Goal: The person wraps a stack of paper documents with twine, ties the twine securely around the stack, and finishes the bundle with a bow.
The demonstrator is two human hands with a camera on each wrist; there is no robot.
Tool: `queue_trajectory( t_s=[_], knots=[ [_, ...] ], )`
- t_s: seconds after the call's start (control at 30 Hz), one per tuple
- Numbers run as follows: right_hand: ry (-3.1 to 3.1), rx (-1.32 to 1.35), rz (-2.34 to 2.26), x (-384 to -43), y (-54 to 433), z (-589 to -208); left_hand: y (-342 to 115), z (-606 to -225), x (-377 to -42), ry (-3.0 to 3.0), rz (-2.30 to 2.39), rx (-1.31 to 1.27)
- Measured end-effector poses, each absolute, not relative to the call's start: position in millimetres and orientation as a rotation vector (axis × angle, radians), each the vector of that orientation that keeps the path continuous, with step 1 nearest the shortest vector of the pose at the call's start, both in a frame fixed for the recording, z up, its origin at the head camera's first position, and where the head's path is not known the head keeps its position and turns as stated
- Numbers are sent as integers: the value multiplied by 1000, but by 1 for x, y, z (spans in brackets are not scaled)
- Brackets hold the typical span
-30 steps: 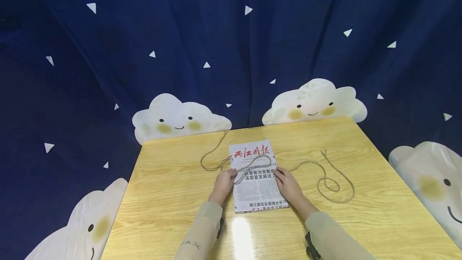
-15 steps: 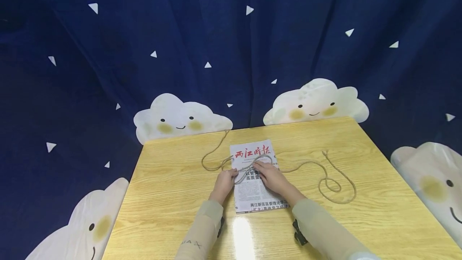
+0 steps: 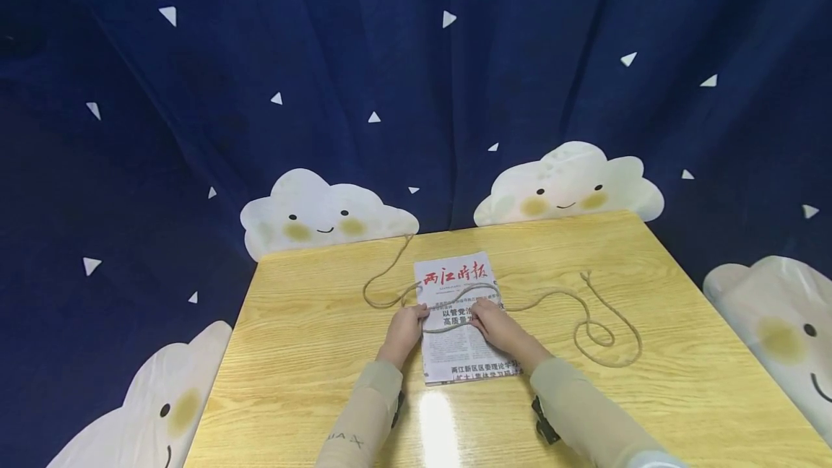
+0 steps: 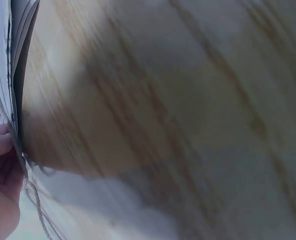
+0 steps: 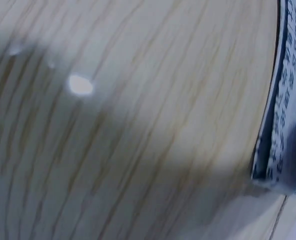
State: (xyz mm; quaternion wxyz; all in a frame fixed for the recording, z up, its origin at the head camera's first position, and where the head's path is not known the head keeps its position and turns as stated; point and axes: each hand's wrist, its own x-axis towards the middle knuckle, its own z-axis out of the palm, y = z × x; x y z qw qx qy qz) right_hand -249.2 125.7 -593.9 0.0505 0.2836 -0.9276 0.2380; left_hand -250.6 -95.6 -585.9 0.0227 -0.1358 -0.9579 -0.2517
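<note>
From where I stand, the folded newspaper [image 3: 455, 352] lies flat and face up on the wooden tabletop [image 3: 312, 338], roughly midway between its left and right edges and closer to the far edge. A thin cord [image 3: 588, 318] crosses the upper half of the page in a loose loop; one tail wanders to the far edge, the other curls out toward the right edge and ends frayed. I'd judge the paper light and floppy, firmer along its folds, its layers apt to slide or crease, so best steadied by its long sides. The cord looks soft and limp, something for fingertips to pinch near the page. The left hand [image 3: 403, 329] sits at the paper's left side, thumb on top, grasping the cord against that margin. The right hand [image 3: 497, 325] rests over the right half of the page, fingers curled in, apparently pinching the lower strand of the loop, though its fingertips are partly hidden. Both forearms reach in from the near side and angle toward each other, their pale sleeves [image 3: 585, 410] ending at the wrists, with a dark blue curtain [image 3: 390, 56] beyond.
</note>
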Motion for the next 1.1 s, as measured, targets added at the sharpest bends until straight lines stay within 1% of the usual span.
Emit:
queue_trajectory(
  t_s=[0.23, 0.3, 0.37, 0.53, 0.7, 0.77, 0.97, 1.03, 1.1],
  knots=[
    [-2862, 773, 744, -253, 147, -586, -95, -584, -250, -2983, -753, -414],
    [-2873, 704, 758, -254, 157, -582, -95, -584, -250, -2980, -754, -413],
    [-2885, 570, 820, -256, 165, -579, -94, -584, -250, -2984, -749, -410],
    [-2776, 92, 1083, -263, 188, -567, -93, -584, -250, -2987, -731, -412],
    [-2528, -396, 1512, -269, 211, -550, -93, -584, -249, -2987, -738, -409],
    [-2388, -550, 1728, -270, 221, -543, -93, -583, -249, -2990, -755, -400],
    [-1899, -766, 2371, -274, 246, -527, -94, -583, -249, -2930, -758, -435],
    [-1831, -801, 2453, -273, 251, -523, -95, -584, -249, -2924, -746, -445],
    [-1872, -839, 2413, -273, 254, -522, -94, -585, -250, -2969, -758, -415]
  ],
)
